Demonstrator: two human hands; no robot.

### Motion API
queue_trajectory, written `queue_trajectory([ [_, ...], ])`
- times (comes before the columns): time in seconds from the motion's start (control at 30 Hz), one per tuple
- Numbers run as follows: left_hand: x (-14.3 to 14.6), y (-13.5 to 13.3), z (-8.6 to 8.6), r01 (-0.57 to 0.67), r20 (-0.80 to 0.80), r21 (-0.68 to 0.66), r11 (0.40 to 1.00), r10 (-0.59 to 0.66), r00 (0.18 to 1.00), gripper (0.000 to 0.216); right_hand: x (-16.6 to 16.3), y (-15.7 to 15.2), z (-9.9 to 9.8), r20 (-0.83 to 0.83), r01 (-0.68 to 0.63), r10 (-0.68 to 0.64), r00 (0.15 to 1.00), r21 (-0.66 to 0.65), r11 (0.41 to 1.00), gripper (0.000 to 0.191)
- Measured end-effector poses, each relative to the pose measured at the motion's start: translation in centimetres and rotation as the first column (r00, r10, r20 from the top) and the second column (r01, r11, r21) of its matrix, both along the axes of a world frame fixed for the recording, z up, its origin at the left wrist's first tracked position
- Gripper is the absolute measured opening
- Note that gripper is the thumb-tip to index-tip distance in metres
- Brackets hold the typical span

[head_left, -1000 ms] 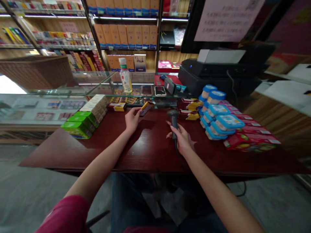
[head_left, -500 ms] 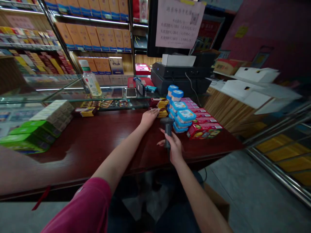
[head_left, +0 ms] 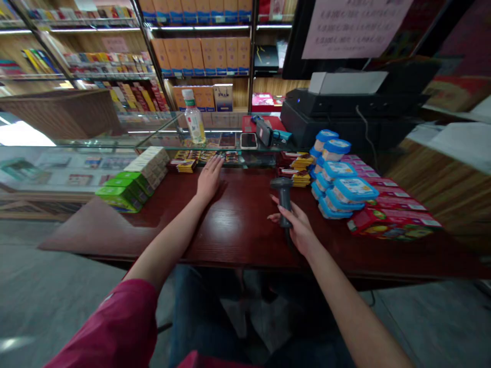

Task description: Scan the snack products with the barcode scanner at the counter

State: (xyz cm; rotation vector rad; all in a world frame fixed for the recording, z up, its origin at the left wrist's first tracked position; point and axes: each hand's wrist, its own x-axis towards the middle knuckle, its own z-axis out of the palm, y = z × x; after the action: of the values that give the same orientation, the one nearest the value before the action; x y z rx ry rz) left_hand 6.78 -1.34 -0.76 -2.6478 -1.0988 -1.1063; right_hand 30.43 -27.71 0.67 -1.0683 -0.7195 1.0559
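My right hand (head_left: pixel 297 225) is wrapped round the grip of a dark barcode scanner (head_left: pixel 284 202), held upright above the brown counter (head_left: pixel 233 230). My left hand (head_left: pixel 210 179) reaches to the counter's far side, palm down with fingers stretched out, and I see nothing held in it. Left of its fingertips lies a small stack of yellow and maroon packets (head_left: pixel 186 165). More of these packets (head_left: pixel 302 176) are stacked just beyond the scanner's head. Blue-lidded tubs (head_left: pixel 351 189) are piled to the right of the scanner, beside a row of red boxes (head_left: pixel 395 222).
Green boxes (head_left: pixel 123 197) and pale boxes (head_left: pixel 149 163) line the counter's left side. On the glass shelf behind stand a bottle (head_left: pixel 195 120) and a phone (head_left: pixel 248 140). A black cash register (head_left: pixel 345 115) with a monitor above it occupies the back right.
My left hand has moved left, from the right-hand packet stack toward the left-hand one. The view has turned left. My right hand still holds the scanner.
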Motion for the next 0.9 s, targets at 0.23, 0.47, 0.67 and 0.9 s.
queue_trajectory([
  [0.23,-10.6,5.7,-0.2,-0.309,0.114,-0.168,0.936,0.330,0.937,0.073,-5.2,7.7,0.4,-0.027,-0.293,0.292,0.956,-0.032,0.956,0.047],
  [0.47,-10.7,6.0,-0.3,-0.292,0.121,-0.177,0.940,0.315,0.941,0.041,-8.1,11.1,0.9,0.028,-0.471,0.473,0.881,-0.044,0.881,0.053],
  [0.67,-8.4,4.2,0.6,-0.059,0.468,-0.266,0.962,0.182,0.865,0.028,-8.1,10.0,0.6,0.129,-0.465,0.463,0.877,-0.013,0.885,0.054],
  [0.9,-5.6,3.7,-0.7,0.267,0.755,-0.498,0.825,0.261,0.601,0.024,-8.5,9.7,0.3,0.192,-0.539,0.543,0.818,-0.076,0.839,0.066],
])
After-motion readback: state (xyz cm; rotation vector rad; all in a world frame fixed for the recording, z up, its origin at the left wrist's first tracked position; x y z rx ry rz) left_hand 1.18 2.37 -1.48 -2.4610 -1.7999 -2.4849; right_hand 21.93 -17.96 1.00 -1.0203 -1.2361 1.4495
